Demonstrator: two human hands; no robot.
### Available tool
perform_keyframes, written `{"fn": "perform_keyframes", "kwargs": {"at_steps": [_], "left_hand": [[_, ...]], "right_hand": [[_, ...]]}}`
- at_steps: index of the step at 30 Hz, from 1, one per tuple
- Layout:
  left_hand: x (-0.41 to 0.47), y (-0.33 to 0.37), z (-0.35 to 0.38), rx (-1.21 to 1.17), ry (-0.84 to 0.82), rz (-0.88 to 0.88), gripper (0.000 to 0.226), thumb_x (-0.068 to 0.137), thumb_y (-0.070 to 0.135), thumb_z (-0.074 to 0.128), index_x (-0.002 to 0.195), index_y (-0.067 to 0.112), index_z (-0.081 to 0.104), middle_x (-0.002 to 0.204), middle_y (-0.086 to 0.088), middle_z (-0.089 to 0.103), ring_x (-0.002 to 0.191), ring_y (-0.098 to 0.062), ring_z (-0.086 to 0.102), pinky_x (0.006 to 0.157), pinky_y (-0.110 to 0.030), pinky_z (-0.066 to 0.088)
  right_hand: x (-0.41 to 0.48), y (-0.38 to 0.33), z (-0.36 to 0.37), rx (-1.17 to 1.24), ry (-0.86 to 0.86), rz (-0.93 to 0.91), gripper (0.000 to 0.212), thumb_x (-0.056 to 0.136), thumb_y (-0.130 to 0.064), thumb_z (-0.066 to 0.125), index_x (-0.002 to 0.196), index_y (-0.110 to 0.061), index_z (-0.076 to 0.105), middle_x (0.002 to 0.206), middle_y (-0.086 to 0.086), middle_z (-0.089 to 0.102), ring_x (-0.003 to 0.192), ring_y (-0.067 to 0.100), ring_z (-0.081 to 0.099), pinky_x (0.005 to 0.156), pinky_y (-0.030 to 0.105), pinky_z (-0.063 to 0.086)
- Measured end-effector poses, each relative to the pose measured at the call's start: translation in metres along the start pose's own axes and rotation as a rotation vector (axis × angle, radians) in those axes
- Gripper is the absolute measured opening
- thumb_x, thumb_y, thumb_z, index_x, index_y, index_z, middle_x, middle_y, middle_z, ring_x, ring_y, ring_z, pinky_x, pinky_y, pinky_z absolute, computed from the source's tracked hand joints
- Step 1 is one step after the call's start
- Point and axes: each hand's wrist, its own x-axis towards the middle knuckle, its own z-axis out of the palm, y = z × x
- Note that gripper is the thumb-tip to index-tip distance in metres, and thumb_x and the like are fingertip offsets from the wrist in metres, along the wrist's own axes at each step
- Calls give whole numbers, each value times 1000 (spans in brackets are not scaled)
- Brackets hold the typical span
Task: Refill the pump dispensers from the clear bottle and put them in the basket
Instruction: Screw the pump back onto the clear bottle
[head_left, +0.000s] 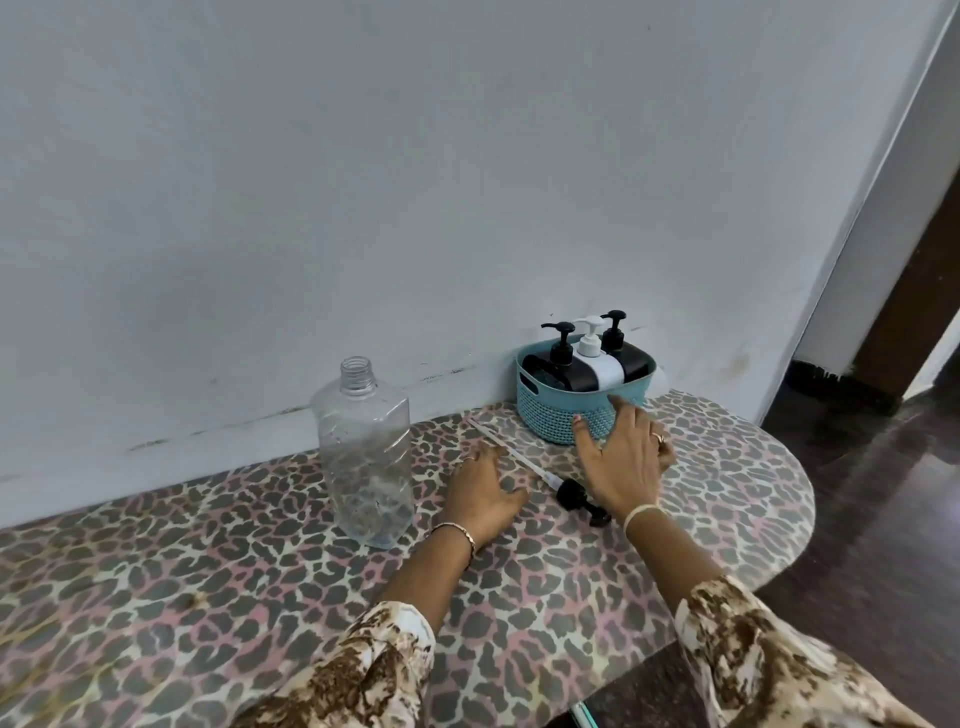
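Note:
A teal woven basket (550, 410) stands at the back of the table against the wall. In it stand three pump dispensers: a black one (566, 366), a white one (602, 364) and another black one (631, 356). A clear bottle (366, 457), uncapped and nearly empty, stands left of my hands. A loose black pump head (576, 496) with its long tube lies on the table between my hands. My left hand (480, 493) rests flat on the table beside the tube. My right hand (626, 460) hovers in front of the basket, fingers spread, holding nothing.
The table (208, 597) has a leopard-print cover and a rounded right end. A grey wall (363, 182) runs right behind it. Dark floor (883, 493) and a doorway lie to the right.

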Motion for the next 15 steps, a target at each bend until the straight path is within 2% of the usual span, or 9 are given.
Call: {"fn": "perform_keyframes", "kwargs": {"at_steps": [3, 7, 9, 13, 15], "left_hand": [[-16, -5, 4, 178, 15, 33, 71, 85, 40, 67, 143, 14, 36, 148, -7, 38, 134, -27, 40, 111, -40, 36], [-41, -8, 11, 340, 42, 93, 62, 91, 49, 54, 139, 11, 39, 147, -9, 38, 137, -27, 35, 113, -42, 32], [-51, -8, 14, 406, 53, 93, 63, 93, 53, 46, 138, 11, 39, 148, -11, 37, 138, -29, 32, 114, -43, 30], [-64, -10, 15, 462, 69, 95, 66, 94, 57, 41, 141, 11, 36, 152, -10, 32, 139, -29, 30, 115, -43, 28], [-67, -14, 14, 462, 58, 97, 67, 94, 57, 38, 144, 13, 33, 155, -8, 29, 142, -28, 26, 116, -43, 25]], "right_hand": [[-31, 12, -4, 43, -45, 49, 68, 84, -60, 46, 135, -17, 36, 139, 8, 41, 131, 27, 37, 110, 51, 24], [-54, 24, -9, -50, -312, 162, 80, 78, -65, 53, 134, -10, 37, 138, 12, 43, 128, 31, 40, 108, 51, 29], [-63, 27, -6, -111, -382, 154, 75, 76, -64, 54, 129, -12, 41, 133, 10, 46, 124, 30, 43, 106, 52, 30], [-81, 25, 2, -95, -193, 98, 48, 77, -53, 53, 110, -18, 51, 115, 5, 53, 111, 26, 49, 102, 51, 33], [-87, 23, -1, -32, -125, 73, 32, 79, -46, 57, 99, -23, 51, 103, -1, 57, 104, 23, 51, 100, 51, 33]]}}
